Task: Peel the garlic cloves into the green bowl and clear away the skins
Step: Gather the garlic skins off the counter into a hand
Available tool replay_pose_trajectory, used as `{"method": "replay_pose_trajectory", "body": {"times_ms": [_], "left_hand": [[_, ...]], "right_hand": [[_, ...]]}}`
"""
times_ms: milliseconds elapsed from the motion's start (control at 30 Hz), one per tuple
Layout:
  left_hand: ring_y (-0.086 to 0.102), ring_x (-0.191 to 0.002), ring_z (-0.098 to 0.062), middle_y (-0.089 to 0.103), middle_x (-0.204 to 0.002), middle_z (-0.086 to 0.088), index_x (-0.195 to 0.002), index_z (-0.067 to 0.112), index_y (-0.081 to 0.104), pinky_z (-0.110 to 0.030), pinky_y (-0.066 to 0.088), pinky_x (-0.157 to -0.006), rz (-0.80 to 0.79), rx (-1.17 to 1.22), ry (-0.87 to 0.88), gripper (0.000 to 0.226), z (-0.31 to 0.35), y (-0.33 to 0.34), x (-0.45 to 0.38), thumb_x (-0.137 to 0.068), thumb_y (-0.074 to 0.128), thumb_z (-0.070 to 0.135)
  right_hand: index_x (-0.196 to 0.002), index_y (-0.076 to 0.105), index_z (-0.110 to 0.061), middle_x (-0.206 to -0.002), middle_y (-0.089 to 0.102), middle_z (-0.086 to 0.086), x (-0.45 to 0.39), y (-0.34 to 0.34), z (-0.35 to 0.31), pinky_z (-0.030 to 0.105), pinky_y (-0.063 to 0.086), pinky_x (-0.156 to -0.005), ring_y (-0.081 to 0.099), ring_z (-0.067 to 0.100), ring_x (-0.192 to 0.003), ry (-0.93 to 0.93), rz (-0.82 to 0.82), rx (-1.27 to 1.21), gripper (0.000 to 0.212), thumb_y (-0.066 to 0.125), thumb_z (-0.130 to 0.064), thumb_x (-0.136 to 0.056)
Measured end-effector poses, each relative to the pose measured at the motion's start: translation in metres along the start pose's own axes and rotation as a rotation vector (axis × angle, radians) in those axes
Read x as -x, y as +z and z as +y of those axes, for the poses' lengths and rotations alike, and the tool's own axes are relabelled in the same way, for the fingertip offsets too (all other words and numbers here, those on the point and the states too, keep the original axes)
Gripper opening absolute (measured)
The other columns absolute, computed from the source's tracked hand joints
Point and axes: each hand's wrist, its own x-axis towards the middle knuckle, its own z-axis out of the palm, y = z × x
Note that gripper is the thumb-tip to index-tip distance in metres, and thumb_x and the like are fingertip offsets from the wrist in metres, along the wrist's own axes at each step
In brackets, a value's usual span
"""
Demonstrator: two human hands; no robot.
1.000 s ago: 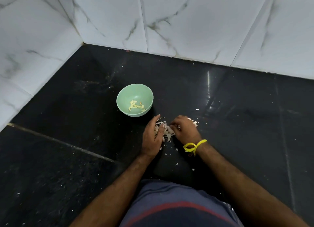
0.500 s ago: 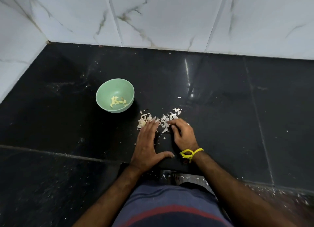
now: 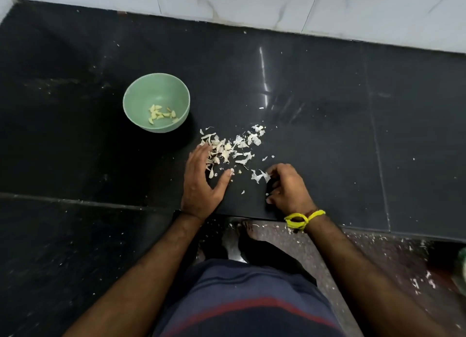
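- I see the green bowl standing upright on the black tabletop, to the left of and beyond both hands.
- Peeled garlic cloves lie in a small cluster on the bowl's bottom, toward its near side.
- A loose pile of garlic skins is scattered on the tabletop just right of the bowl, apart from it.
- My left hand lies flat, palm down, fingers straight and reaching into the left edge of the skins; the thumb is spread out to the right and touches a few scraps.
- My right hand sits near the tabletop's front edge, its fingers curled inward; a pale piece of skin lies right at the fingertips, but I cannot tell whether they pinch it or only touch it.
- A yellow band is tied round the right wrist.
- White marble-patterned wall tiles run along the far edge of the tabletop.
- Small white flecks dot the floor below the right arm.
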Motion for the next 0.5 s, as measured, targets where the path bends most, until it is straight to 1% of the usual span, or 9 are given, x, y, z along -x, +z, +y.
{"method": "replay_pose_trajectory", "body": {"times_ms": [33,67,133,233,300,333,400,467,500], "left_hand": [[0.044,-0.139,-0.028,0.051,-0.145,-0.016,-0.139,-0.004,0.049,-0.056,0.033,-0.115,0.001,0.004,-0.005,0.065,0.000,0.000,0.001,-0.089,0.068,0.033],[0.044,-0.139,-0.029,0.051,-0.144,-0.015,-0.139,-0.003,0.049,-0.055,0.033,-0.115,0.004,0.010,-0.012,0.064,-0.001,0.000,0.001,-0.089,0.068,0.033],[0.044,-0.139,-0.029,0.052,-0.144,-0.015,-0.138,-0.003,0.050,-0.054,0.035,-0.114,0.022,0.021,-0.030,0.063,-0.001,0.001,0.001,-0.090,0.067,0.034],[0.044,-0.138,-0.028,0.053,-0.143,-0.013,-0.137,-0.002,0.052,-0.052,0.036,-0.114,0.054,0.026,-0.078,0.059,0.002,-0.002,-0.001,-0.092,0.064,0.034],[0.044,-0.138,-0.027,0.053,-0.143,-0.013,-0.137,-0.001,0.052,-0.049,0.036,-0.114,0.077,0.028,-0.096,0.056,0.004,-0.007,-0.002,-0.093,0.063,0.032],[0.044,-0.138,-0.027,0.053,-0.143,-0.013,-0.137,-0.001,0.052,-0.048,0.036,-0.115,0.093,0.030,-0.100,0.054,0.005,-0.009,-0.003,-0.094,0.062,0.030],[0.044,-0.139,-0.026,0.052,-0.143,-0.013,-0.137,0.001,0.052,-0.046,0.035,-0.116,0.123,0.035,-0.106,0.051,0.005,-0.013,-0.004,-0.094,0.061,0.027],[0.045,-0.138,-0.025,0.053,-0.143,-0.012,-0.136,0.001,0.052,-0.045,0.035,-0.116,0.148,0.037,-0.119,0.049,0.005,-0.015,-0.003,-0.094,0.060,0.025],[0.045,-0.138,-0.026,0.053,-0.143,-0.013,-0.136,0.001,0.052,-0.045,0.035,-0.116,0.152,0.033,-0.123,0.049,0.004,-0.016,-0.002,-0.094,0.060,0.025]], "right_hand": [[-0.102,0.056,-0.014,-0.101,0.048,0.001,-0.002,0.001,-0.004,0.027,0.056,-0.063,0.055,0.017,-0.074,0.012,-0.009,-0.046,0.054,0.072,0.017,-0.060],[-0.102,0.057,-0.012,-0.098,0.051,0.003,-0.006,0.002,-0.007,0.027,0.056,-0.064,0.055,0.017,-0.073,0.011,-0.012,-0.080,0.051,0.075,0.015,-0.062],[-0.104,0.059,-0.009,-0.092,0.054,0.003,-0.016,0.008,-0.018,0.028,0.055,-0.069,0.054,0.015,-0.074,-0.030,-0.025,-0.116,0.048,0.078,0.010,-0.064],[-0.106,0.060,-0.008,-0.090,0.053,0.002,-0.029,0.022,-0.040,0.031,0.055,-0.073,0.054,0.017,-0.073,-0.132,-0.037,-0.108,0.045,0.078,0.006,-0.068],[-0.106,0.061,-0.008,-0.091,0.055,0.003,-0.029,0.031,-0.044,0.033,0.055,-0.076,0.057,0.019,-0.076,-0.174,0.036,-0.122,0.041,0.079,0.002,-0.070],[-0.106,0.061,-0.009,-0.093,0.055,0.002,-0.025,0.034,-0.042,0.031,0.054,-0.078,0.058,0.018,-0.078,-0.182,0.097,-0.136,0.041,0.080,-0.002,-0.071],[-0.112,0.059,-0.013,-0.102,0.053,-0.001,-0.011,0.037,-0.032,0.022,0.047,-0.085,0.053,0.012,-0.089,-0.172,0.171,-0.101,0.049,0.084,-0.012,-0.069],[-0.117,0.056,-0.014,-0.111,0.048,-0.003,0.002,0.041,-0.023,0.022,0.041,-0.091,0.046,0.008,-0.100,-0.191,0.139,-0.020,0.061,0.086,-0.016,-0.065],[-0.118,0.055,-0.012,-0.112,0.047,-0.003,0.006,0.044,-0.021,0.023,0.043,-0.091,0.046,0.008,-0.100,-0.212,0.111,-0.022,0.062,0.086,-0.012,-0.064]]}}
